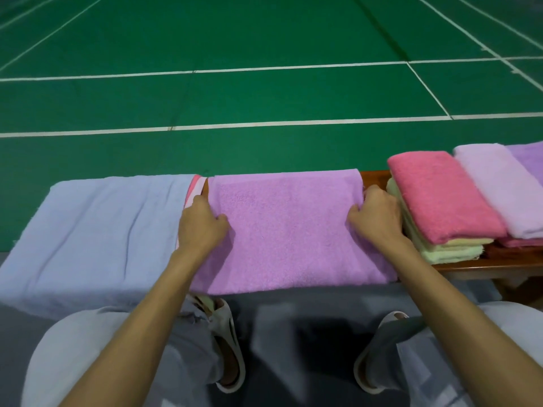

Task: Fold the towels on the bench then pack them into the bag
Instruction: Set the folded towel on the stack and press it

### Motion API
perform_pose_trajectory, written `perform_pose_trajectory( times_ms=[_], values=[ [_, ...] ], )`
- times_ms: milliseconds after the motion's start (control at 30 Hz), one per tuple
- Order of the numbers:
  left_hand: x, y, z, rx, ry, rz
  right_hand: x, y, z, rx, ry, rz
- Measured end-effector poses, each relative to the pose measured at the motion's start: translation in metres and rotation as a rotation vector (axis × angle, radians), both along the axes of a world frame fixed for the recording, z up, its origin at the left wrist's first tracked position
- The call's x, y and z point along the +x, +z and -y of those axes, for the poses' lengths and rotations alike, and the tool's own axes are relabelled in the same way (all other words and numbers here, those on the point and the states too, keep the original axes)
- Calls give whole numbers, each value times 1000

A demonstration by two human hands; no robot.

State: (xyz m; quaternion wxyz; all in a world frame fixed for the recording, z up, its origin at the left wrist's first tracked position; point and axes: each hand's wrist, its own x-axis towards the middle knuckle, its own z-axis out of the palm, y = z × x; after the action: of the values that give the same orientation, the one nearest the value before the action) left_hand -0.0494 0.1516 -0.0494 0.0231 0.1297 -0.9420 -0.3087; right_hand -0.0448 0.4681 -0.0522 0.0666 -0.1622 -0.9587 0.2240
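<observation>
A person's left hand [202,224] and right hand [379,215] are gripping opposite side edges of a purple towel [288,230], which is lying flat across a wooden bench [373,177] between a blue towel [97,230] and a stack of folded towels [440,198].

Green court floor [264,39] w/ white lines [264,123]; grey slippers [235,356] on grey floor strip [279,304]; lt-grey trousers [88,348].

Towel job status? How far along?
Done: folded pink terry towel on pale yellow folded towels, folded lilac towel beside it. In hand: left-hand grip and right-hand grip hold the side edges of the purple terry towel spread across the wooden bench. Remaining: the pale blue towel lies spread out; no bag in view, so no packing visible.
</observation>
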Motion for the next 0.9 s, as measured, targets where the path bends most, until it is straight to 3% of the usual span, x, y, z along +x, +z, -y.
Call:
perform_pose_trajectory(
  times_ms=[167,300,400,500,633,767,900],
  values=[
    [-6,23,7,597,31,89,-1,11,-8,-209,41,-90],
    [-8,35,21,831,78,15,5,35,-15,-682,94,-242],
    [-8,41,31,904,27,-29,8,48,-21,-848,162,-261],
    [-6,50,40,833,-61,-77,5,53,-29,-861,149,-273],
    [0,65,45,539,-76,-201,13,69,-39,-771,154,-274],
    [5,76,44,201,-90,-383,15,92,-50,-458,257,-212],
    [3,82,39,35,-96,-574,7,102,-48,-177,264,-223]
  ],
)
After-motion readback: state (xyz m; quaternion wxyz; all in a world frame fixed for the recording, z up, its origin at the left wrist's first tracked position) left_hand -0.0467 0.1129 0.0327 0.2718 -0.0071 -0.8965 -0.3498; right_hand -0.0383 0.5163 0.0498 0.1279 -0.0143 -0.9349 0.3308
